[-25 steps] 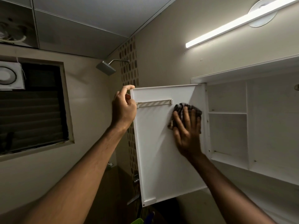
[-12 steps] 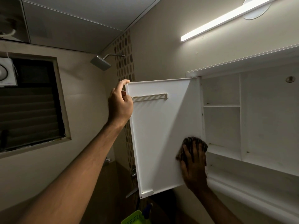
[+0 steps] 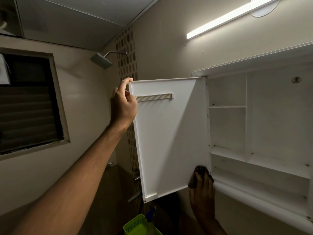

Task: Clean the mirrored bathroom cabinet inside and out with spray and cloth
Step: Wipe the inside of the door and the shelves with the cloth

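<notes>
Head view, beige bathroom wall, lit tube light, open white cabinet door

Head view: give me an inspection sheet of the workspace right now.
Surface: cabinet door swung open, white inner face towards the camera, small rail near its top.
Job's things: dark cloth at the door's lower hinge corner; cabinet shelves bare; spray not clearly seen.
Clutter: green basket below, holding a blue-topped item.
Hands: left hand grips the door's top outer corner; right hand presses the cloth, fingers straight.
Cables: nothing seen.
Surroundings: shower head, louvred window, lit tube light.
</notes>
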